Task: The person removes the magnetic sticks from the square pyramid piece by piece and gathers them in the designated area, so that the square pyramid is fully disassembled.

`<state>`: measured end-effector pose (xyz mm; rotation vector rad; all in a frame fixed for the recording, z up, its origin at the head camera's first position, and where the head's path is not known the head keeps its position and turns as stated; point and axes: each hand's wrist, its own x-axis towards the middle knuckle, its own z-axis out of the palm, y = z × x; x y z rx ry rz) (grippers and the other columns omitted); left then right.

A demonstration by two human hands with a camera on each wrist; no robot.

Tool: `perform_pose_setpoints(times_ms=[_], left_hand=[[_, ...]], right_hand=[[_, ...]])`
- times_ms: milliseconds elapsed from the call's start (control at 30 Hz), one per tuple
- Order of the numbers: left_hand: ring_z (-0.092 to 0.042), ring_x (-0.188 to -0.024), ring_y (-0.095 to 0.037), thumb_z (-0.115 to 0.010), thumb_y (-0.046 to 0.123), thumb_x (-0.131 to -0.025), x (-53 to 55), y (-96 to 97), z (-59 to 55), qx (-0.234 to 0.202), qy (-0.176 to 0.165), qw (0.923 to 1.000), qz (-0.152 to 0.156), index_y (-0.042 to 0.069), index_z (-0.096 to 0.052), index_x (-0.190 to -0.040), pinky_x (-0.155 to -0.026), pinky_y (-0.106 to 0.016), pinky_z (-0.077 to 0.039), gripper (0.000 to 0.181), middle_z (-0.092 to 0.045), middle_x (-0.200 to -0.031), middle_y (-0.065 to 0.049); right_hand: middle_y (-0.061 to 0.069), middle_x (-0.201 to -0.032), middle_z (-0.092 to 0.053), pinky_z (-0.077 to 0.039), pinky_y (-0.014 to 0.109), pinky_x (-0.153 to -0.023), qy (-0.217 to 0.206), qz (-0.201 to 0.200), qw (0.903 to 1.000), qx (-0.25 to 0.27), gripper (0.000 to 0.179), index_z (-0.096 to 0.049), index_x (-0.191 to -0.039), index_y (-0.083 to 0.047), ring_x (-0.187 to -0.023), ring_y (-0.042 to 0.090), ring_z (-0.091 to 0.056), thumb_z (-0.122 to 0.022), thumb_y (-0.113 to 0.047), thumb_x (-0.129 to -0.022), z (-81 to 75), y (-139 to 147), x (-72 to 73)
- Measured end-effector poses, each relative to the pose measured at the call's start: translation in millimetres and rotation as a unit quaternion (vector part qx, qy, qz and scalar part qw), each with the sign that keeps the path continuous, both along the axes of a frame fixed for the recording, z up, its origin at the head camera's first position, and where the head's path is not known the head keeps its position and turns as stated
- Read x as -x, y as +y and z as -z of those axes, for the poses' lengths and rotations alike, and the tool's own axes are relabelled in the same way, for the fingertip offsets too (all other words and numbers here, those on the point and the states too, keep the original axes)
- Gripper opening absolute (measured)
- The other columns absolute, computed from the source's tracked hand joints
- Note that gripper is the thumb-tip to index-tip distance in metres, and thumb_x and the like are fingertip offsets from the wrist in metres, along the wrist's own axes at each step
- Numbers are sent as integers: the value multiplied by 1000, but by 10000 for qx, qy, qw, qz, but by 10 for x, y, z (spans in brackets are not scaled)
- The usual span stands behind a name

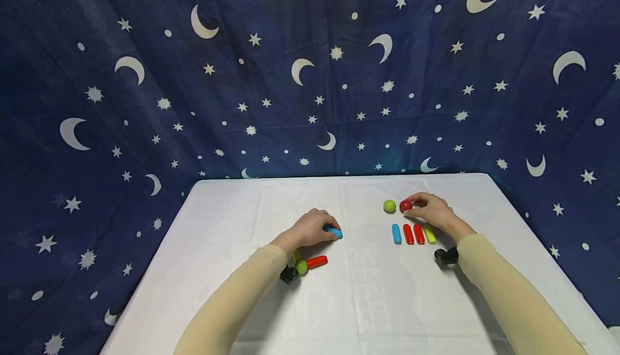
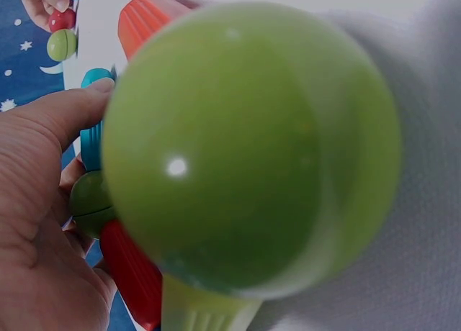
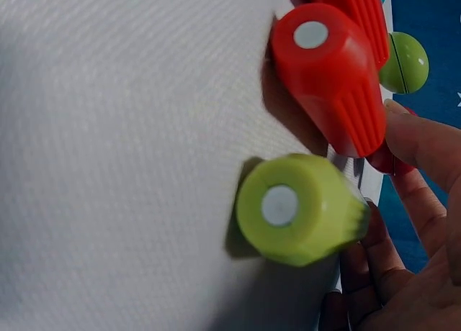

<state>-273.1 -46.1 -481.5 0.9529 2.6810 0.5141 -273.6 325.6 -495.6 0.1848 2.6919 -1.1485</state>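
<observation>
Blue ribbed rod [image 1: 335, 232]: pinched in left hand [image 1: 310, 228], fingers curled, long axis roughly ten-to-four o'clock. Red ball [image 1: 405, 205]: between two and three o'clock from rod, thumb-and-finger grip, right hand [image 1: 435, 211]. Green ball [image 1: 389, 206]: just beside red, nine o'clock.

Eight sticks lie in two fours on the worktop [image 1: 378, 301]: on its right half one blue stick [image 1: 396, 234], two red sticks [image 1: 408, 234] and one yellow stick [image 1: 429, 234]; on its left half again one blue, two red and one yellow, one of those reds showing only in the left wrist view. Of balls there are four: one red ball [image 1: 406, 206] and one green ball [image 1: 389, 206] near the far edge, and two more green on the left half, one seen only from the left wrist. Two hands are there, one left hand [image 1: 310, 227] and one right hand [image 1: 434, 211].
</observation>
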Motion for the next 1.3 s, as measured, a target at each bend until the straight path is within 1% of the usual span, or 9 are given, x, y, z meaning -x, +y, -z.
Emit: perform_pose_setpoints(times_ms=[600, 767, 900, 1000, 1067, 1133, 1200, 1300], left_hand=[[-51, -105, -14, -74, 33, -96, 5, 2, 15, -1, -18, 10000, -27, 25, -77, -116, -92, -30, -44, 21, -66, -116, 6], [-51, -105, -14, -74, 33, -96, 4, 6, 18, -11, -14, 10000, -28, 26, -77, -115, -92, -30, -44, 21, -66, -115, 7], [-51, -104, -14, -74, 34, -96, 5, 7, 23, -2, -10, 10000, -24, 27, -77, -115, -92, -31, -43, 20, -66, -115, 7], [-51, -105, -15, -74, 34, -96, 1, 2, 14, 7, -8, 10000, -14, 27, -77, -116, -92, -31, -44, 21, -66, -116, 7], [-52, -105, -15, -74, 34, -96, -2, -4, 7, 13, 0, 10000, -5, 27, -76, -118, -93, -31, -44, 23, -66, -116, 6], [-52, -106, -16, -74, 33, -96, -9, -9, -8, 23, -13, 10000, -15, 26, -75, -122, -94, -32, -44, 27, -66, -118, 5], [-52, -106, -16, -75, 31, -96, -13, -22, -15, 17, -38, 10000, -58, 24, -73, -127, -95, -32, -44, 32, -66, -119, 4], [-52, -106, -17, -75, 31, -95, -26, -68, -27, -37, -75, 9998, -193, 22, -69, -134, -96, -34, -44, 40, -65, -121, 2]], right_hand=[[28, -146, -47, -30, 70, -103, -6, -95, 10000, -14, 69, -52, -144, -5, -130, 47, -39, -80, -36, -89, -14, 0, -18], [29, -145, -47, -28, 70, -103, 11, -100, 9999, -43, 69, -51, -144, -4, -130, 47, -39, -79, -35, -89, -41, 2, -34], [28, -147, -45, -29, 69, -106, -63, -58, 10000, 0, 70, -49, -145, -4, -132, 47, -38, -79, -35, -90, -76, 2, -51], [29, -148, -42, -32, 65, -110, -114, -43, 9998, 168, 74, -46, -148, -3, -133, 47, -38, -77, -38, -91, -103, 9, -53], [30, -149, -41, -34, 63, -110, -39, -35, 9997, 256, 75, -43, -150, -2, -133, 47, -39, -75, -40, -93, -118, 20, -53], [30, -148, -41, -36, 62, -109, 155, -7, 9995, 263, 77, -42, -151, 0, -132, 47, -40, -72, -44, -95, -139, 34, -60], [29, -146, -44, -37, 61, -108, 462, 51, 9987, 223, 74, -43, -150, 0, -130, 46, -42, -68, -45, -97, -164, 33, -74], [28, -143, -49, -37, 61, -107, 1040, 6, 9945, 102, 70, -45, -149, 0, -129, 45, -43, -63, -46, -100, -240, -13, -121]])
